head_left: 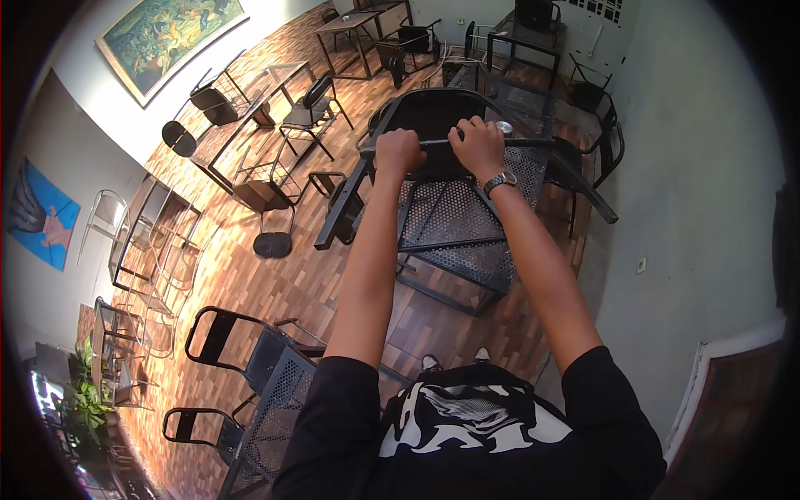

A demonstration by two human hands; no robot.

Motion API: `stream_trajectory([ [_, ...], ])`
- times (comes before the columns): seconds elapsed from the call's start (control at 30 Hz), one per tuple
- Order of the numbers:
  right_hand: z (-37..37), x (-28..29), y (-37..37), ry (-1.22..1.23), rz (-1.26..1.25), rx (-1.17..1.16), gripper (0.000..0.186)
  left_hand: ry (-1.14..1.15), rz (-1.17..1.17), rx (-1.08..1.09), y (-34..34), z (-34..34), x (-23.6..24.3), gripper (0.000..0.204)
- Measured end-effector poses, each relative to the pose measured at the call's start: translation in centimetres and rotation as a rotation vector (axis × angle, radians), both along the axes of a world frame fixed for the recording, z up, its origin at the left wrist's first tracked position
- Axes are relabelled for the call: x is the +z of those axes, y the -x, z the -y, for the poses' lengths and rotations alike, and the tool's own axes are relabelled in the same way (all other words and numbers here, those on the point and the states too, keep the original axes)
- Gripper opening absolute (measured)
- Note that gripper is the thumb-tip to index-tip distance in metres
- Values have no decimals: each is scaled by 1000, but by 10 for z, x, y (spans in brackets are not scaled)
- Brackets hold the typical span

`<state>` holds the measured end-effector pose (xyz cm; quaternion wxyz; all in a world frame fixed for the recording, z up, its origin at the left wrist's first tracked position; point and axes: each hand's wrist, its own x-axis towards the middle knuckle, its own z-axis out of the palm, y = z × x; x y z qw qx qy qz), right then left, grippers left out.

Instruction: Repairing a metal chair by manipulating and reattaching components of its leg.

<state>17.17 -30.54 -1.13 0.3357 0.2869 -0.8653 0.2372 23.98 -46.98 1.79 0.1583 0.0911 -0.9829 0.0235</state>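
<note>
Both arms reach forward over a black perforated metal table [467, 210]. My left hand [398, 152] is closed around a dark bar of a black metal chair [429, 112]. Farther right along the same bar, my right hand [477, 147] curls its fingers over it; a wristwatch [500, 182] is on that wrist. The chair is above the tabletop, its dark panel beyond my hands and its metal legs sticking out to both sides. Whether it rests on the table I cannot tell.
Behind the table, more black chairs [611, 137] stand by the right wall. Another perforated table [279, 408] with folding chairs [221, 333] is at near left. Several chairs, some tipped over, surround a table [221, 154] at far left. My shoes [431, 362] are on the wood-patterned floor.
</note>
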Motion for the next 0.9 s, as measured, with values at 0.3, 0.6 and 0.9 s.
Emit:
stream_trajectory([
  [0.3, 5, 0, -20, -18, -219, 416, 23, -8, -72, -32, 5, 5, -13, 26],
  [0.6, -21, 2, 9, -82, 2, 137, 24, -24, -8, -8, 2, 3, 0, 22],
  [0.9, -11, -4, -4, 14, -274, 296, 20, -22, -16, -14, 0, 3, -3, 21],
])
